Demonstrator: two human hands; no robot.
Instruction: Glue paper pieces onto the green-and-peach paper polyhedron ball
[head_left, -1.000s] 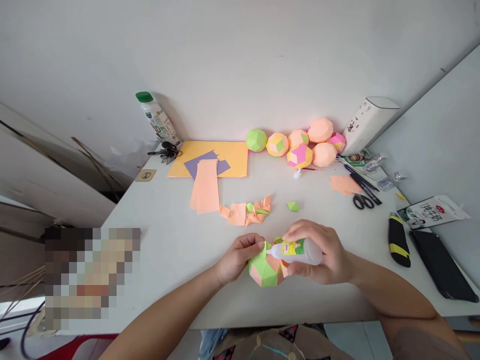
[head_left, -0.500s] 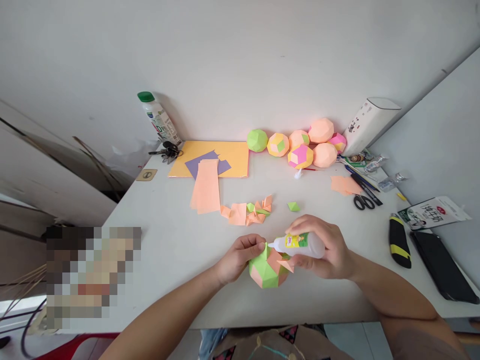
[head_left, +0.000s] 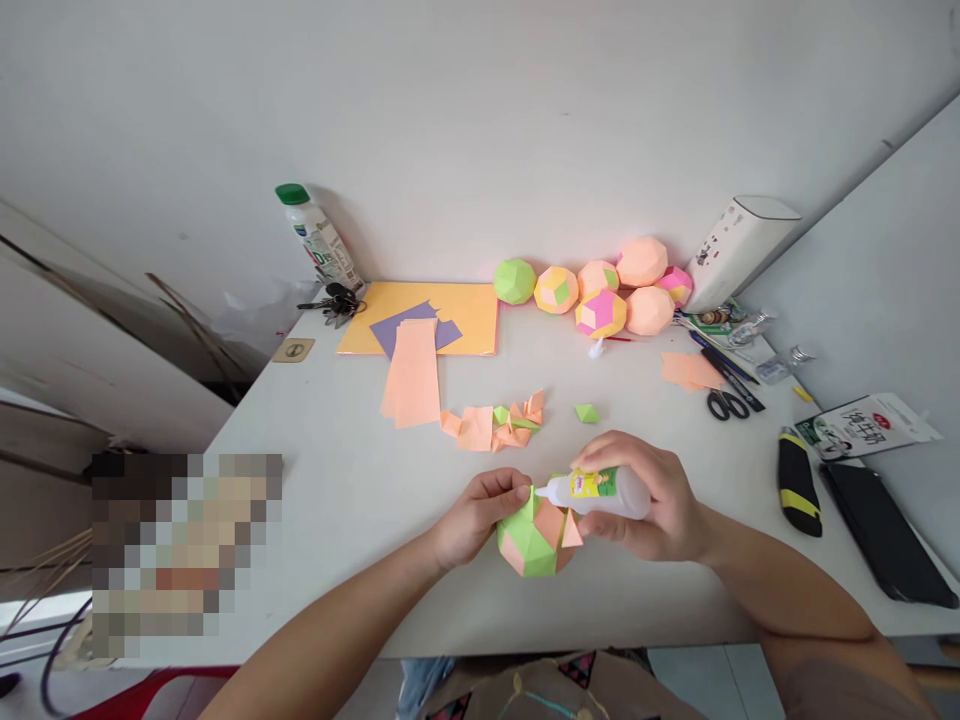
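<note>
My left hand [head_left: 474,515] is closed on a green and peach folded paper ball [head_left: 531,540], pinching a green flap at its top. My right hand [head_left: 651,497] is wrapped round a small white glue bottle [head_left: 600,490] with a yellow-green label. The bottle lies sideways, and its nozzle tip points left and meets the flap beside my left fingers. The ball rests at the white table's [head_left: 337,500] near edge.
Loose folded peach and green paper pieces [head_left: 499,424] lie just beyond the hands. Peach strips [head_left: 411,375] overlap purple and yellow sheets. Several finished paper balls [head_left: 600,288] line the wall. Scissors [head_left: 726,402], a utility knife [head_left: 796,480], pens and a dark phone [head_left: 885,535] lie right; a bottle [head_left: 319,238] and keys left.
The glue bottle rose slightly and its nozzle moved left onto the green flap. The ball and my left hand stayed where they were.
</note>
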